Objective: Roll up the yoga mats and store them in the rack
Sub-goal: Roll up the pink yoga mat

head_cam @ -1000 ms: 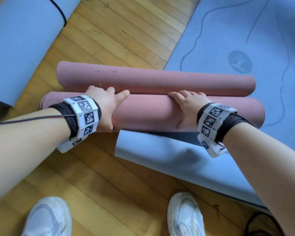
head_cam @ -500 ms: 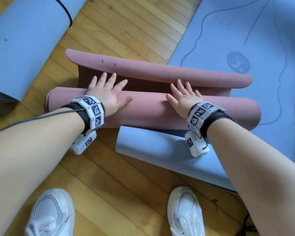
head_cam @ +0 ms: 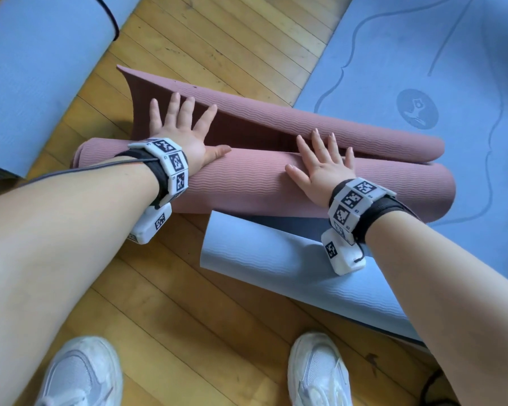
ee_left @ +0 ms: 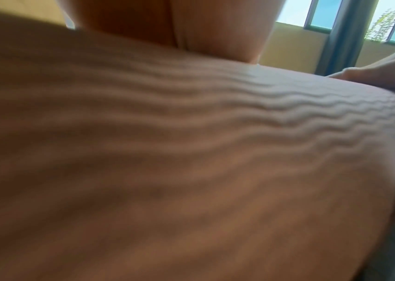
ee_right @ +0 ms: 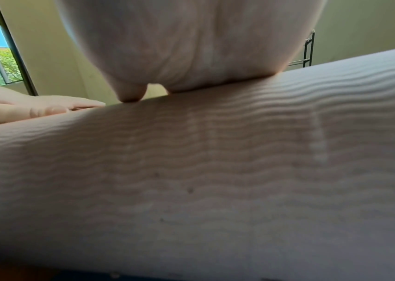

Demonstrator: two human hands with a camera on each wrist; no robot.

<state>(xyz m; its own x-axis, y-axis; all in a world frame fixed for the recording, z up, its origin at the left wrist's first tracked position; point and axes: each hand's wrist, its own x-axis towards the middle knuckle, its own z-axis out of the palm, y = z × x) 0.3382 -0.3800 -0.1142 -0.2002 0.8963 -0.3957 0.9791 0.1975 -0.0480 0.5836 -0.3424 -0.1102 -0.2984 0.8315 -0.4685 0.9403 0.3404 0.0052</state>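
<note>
Wood plank floor [head_cam: 217,317] runs through the middle of the frame, with blue mats [head_cam: 423,68] at upper left, upper right and lower right, and windows [ee_left: 321,13] show in the wrist views. Left hand [head_cam: 182,133] and right hand [head_cam: 323,162] lie flat with fingers spread on the half-rolled pink mat [head_cam: 247,186] at center. The wrist views are mostly blurry mat up close, and both shoes [head_cam: 317,373] get cut off at the bottom edge.

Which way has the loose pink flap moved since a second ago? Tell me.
Yes. The pink flap has lifted and opened away from the roll, its left corner now further up the floor boards.
</note>
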